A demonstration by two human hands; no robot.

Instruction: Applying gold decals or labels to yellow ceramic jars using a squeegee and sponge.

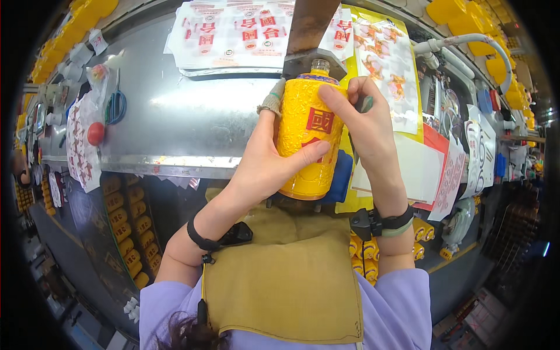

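Nearest, apron: tan cloth apron over a lilac top, low in the head view.
Left hand: left hand wraps the yellow embossed bottle, thumb across its front below the red label.
Right hand: right hand grips the bottle's shoulder, fingers curled, a small grey tool partly hidden in them.
Bottle: upright, above the apron, neck just under a metal fixture.
Bench: steel bench behind; blue scissors left, label sheets far.

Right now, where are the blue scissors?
In the head view, the blue scissors lie at left on the grey metal bench, beside a red ball.
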